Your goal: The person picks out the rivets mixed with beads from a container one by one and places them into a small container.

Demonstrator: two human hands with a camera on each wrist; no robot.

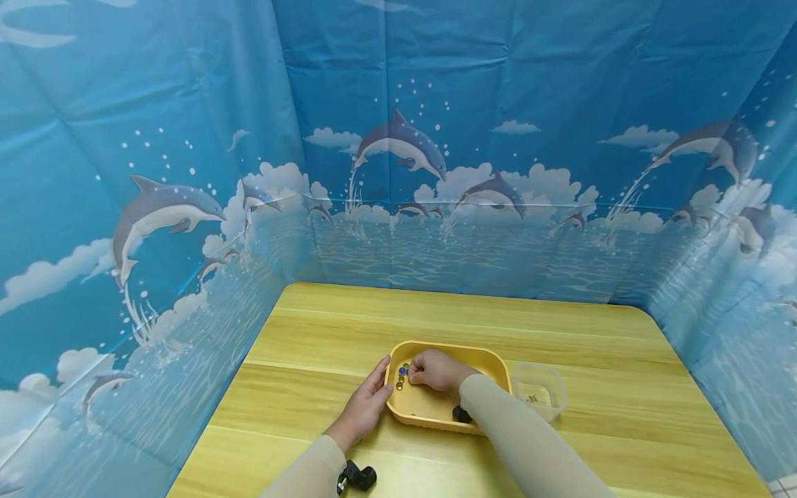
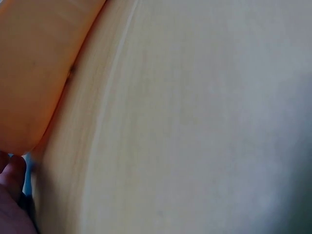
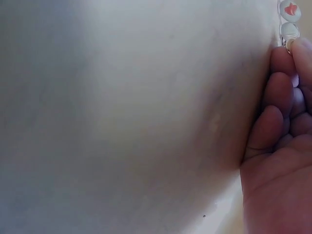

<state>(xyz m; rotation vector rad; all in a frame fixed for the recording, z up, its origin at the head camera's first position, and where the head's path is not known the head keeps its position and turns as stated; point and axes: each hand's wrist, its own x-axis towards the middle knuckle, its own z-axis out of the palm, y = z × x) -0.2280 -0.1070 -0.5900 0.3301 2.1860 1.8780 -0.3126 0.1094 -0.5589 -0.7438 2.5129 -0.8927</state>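
Inside a yellow plastic tub (image 1: pixel 411 420), my right hand (image 1: pixel 438 370) works near the left end with its fingers curled. In the right wrist view its thumb and forefinger pinch a small glass marble (image 3: pixel 290 46), mostly hidden by the fingertips. Two more marbles (image 3: pixel 290 9) lie just beyond, the farther one with a red swirl. From above, several green, blue and amber marbles (image 1: pixel 400 385) stand in a row beside that hand. My left hand (image 1: pixel 363 409) rests against the tub's left end, fingers fairly straight along the outside and thumb at the rim.
To the tub's right stands a clear plastic box (image 1: pixel 556 387) with a few small gold-coloured pieces (image 1: pixel 532 398). A black wrist-camera mount (image 1: pixel 360 476) hangs by the left sleeve. Dolphin-printed blue curtains (image 1: pixel 448 263) border the wooden table (image 1: pixel 299 360).
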